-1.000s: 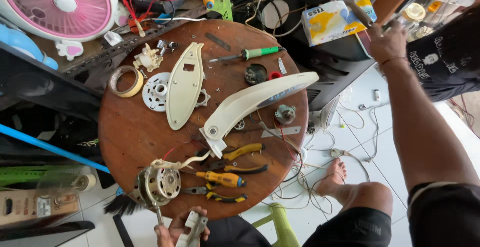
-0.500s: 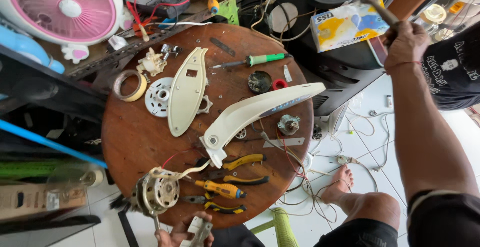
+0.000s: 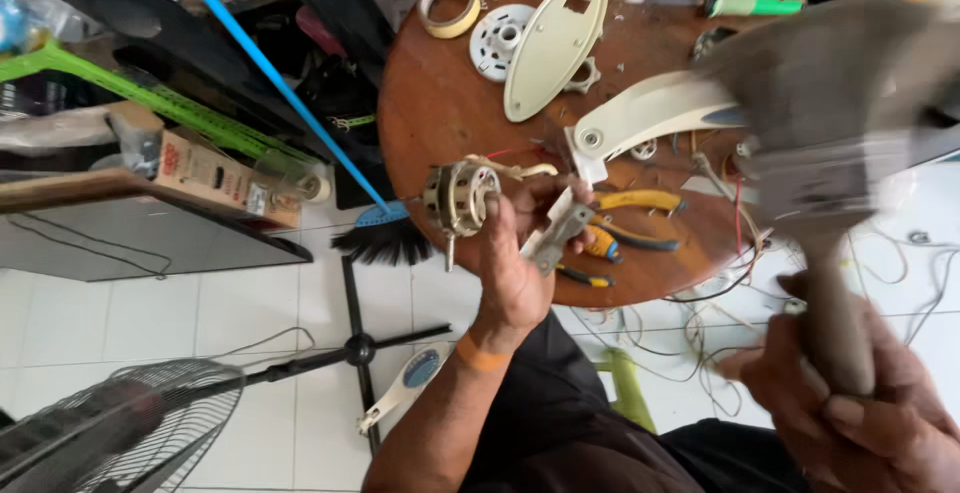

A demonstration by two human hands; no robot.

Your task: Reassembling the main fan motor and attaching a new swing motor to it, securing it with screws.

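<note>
At the table's near edge: left hand holds a small grey metal bracket beside the fan motor, which sits at that edge.
Motor feel: looks heavy and rigid, a metal core with a thin shaft sticking out below; best gripped round the casing, not by the shaft or the thin wires.
Bracket feel: light, stiff, thin, likely sharp-edged; a pinch on its flat faces suits it.
Left fingers: curled closed, thumb and fingertips gripping the bracket, the knuckles close against the motor.
Right hand: low at the right, fist wrapped tight round the handle of a hammer, its head blurred above the table's right side.
Hammer feel: top-heavy, hard, handle smooth.
Nearby: yellow-handled pliers just beyond the left hand; cream fan cover toward the far edge.
</note>
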